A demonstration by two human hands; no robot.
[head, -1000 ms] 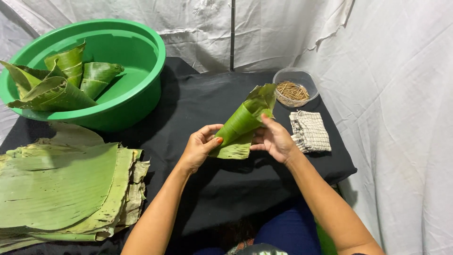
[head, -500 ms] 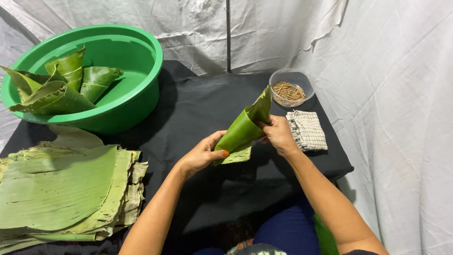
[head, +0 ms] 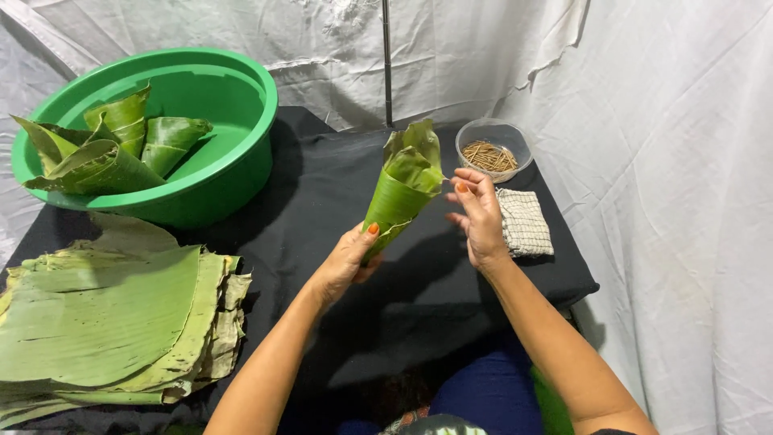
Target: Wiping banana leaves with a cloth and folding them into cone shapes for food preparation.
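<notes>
Fingers of the left hand [head: 348, 259] are wrapped around the narrow lower end of a banana-leaf cone [head: 400, 197], which is held upright above the black cloth [head: 322, 201]. Just right of the cone, the right hand [head: 479, 211] is kept apart from it — fingers loosely curled, nothing visibly grasped. Beyond the cone a small clear bowl of thin sticks [head: 493, 151] is set, with a checked cloth [head: 523, 222] beside it. Left of the cone, a green basin [head: 233, 153] holding finished cones is seen — flat leaves [head: 105, 322] are stacked nearer.
</notes>
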